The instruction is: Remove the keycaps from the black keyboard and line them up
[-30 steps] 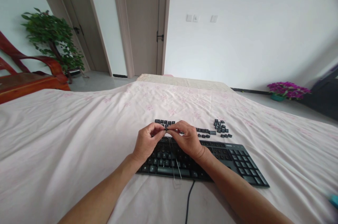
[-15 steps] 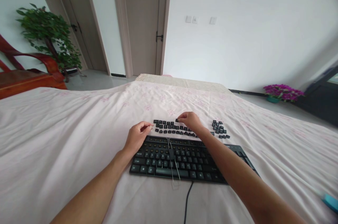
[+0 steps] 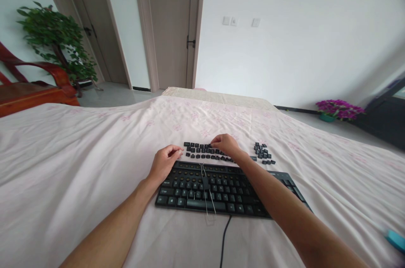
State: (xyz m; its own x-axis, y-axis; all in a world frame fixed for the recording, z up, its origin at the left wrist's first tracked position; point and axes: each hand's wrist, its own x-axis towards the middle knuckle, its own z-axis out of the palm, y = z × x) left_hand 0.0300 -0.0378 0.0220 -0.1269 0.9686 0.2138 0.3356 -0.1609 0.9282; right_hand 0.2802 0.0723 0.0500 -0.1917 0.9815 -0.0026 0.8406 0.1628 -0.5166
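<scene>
A black keyboard (image 3: 202, 205) lies on the cloth, its upper rows stripped of keycaps. A wire keycap puller (image 3: 206, 183) rests across it. Beyond the keyboard, loose black keycaps (image 3: 198, 150) are laid out in rows. My right hand (image 3: 227, 144) reaches over to the farthest row, fingertips closed on a keycap (image 3: 210, 146) set down at the row's right end. My left hand (image 3: 165, 159) rests by the left end of the rows, thumb and fingers pinched together; whether anything is between them I cannot make out. My right forearm hides part of the keyboard's right side.
To the right of the rows sits a cluster of more keycaps (image 3: 261, 151). The keyboard's cable (image 3: 224, 238) runs toward me over the flowered cloth (image 3: 126, 146). A blue object (image 3: 395, 240) lies at the far right edge. A wooden chair (image 3: 60, 78) stands at left.
My right hand has lowered slightly and shifted a little left, bringing its keycap down to the end of the farthest row. My left hand has stayed almost still.
</scene>
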